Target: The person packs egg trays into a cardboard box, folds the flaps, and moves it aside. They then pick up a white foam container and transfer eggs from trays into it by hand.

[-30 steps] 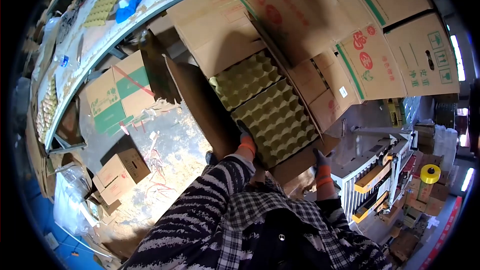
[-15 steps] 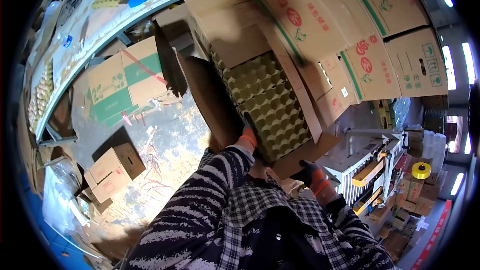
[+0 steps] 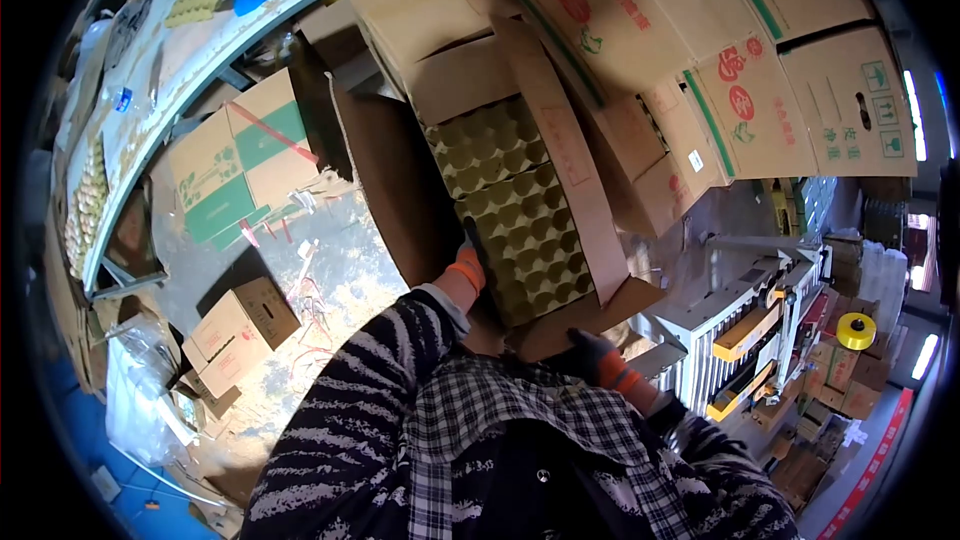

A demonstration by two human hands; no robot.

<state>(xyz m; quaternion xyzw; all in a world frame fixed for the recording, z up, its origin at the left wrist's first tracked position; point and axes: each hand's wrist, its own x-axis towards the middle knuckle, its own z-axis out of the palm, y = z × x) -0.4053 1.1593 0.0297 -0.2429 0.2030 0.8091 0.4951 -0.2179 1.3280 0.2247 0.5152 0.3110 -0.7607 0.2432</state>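
Observation:
An open cardboard carton (image 3: 395, 190) in front of me holds olive-brown moulded egg trays (image 3: 525, 230), two side by side on top. My left hand (image 3: 468, 262), in a dark glove with an orange cuff, reaches into the carton along the trays' left edge. Its visible fingers are stretched out, and part of the hand is hidden. My right hand (image 3: 603, 358), gloved alike, is at the near carton flap (image 3: 590, 320). A dark fingertip lies over the flap's edge, while the other fingers are largely hidden. The long right flap (image 3: 575, 160) stands outward.
Large printed cartons (image 3: 690, 50) are stacked at the upper right. A metal machine with yellow parts (image 3: 740, 330) stands at the right. To the left are a green-and-tan carton (image 3: 245, 155), a smaller carton (image 3: 240, 335) and a long worktable (image 3: 225, 45). Scraps litter the floor.
The view has shifted slightly, so the carton appears farther left. The long right flap shows more of its face. My right hand appears a little farther left along the near flap; my left hand stays beside the trays.

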